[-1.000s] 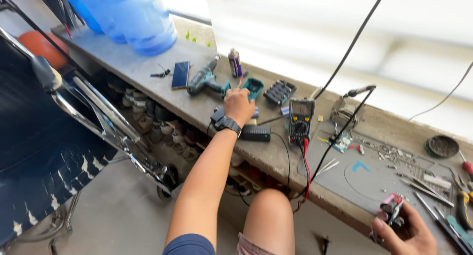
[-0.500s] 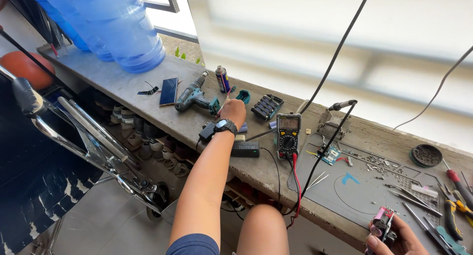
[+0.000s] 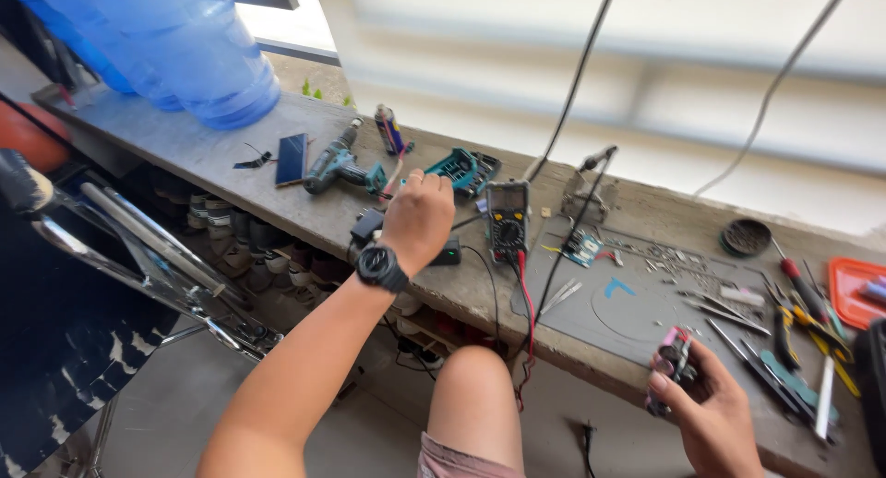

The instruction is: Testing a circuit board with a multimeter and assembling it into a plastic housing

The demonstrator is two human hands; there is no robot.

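Battery pack (image 3: 672, 360) gripped in right hand (image 3: 711, 413)
Left hand (image 3: 420, 218) fisted near meter (image 3: 508, 218), contents unclear; reaching risks snagging leads

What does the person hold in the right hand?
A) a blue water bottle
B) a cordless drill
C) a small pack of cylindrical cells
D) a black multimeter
C: the right hand grips a small pack of cylindrical cells at the bench edge, beside the grey mat.

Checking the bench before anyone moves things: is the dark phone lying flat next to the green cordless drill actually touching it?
Apart. In the head view a strip of bare bench shows between the phone and the drill.
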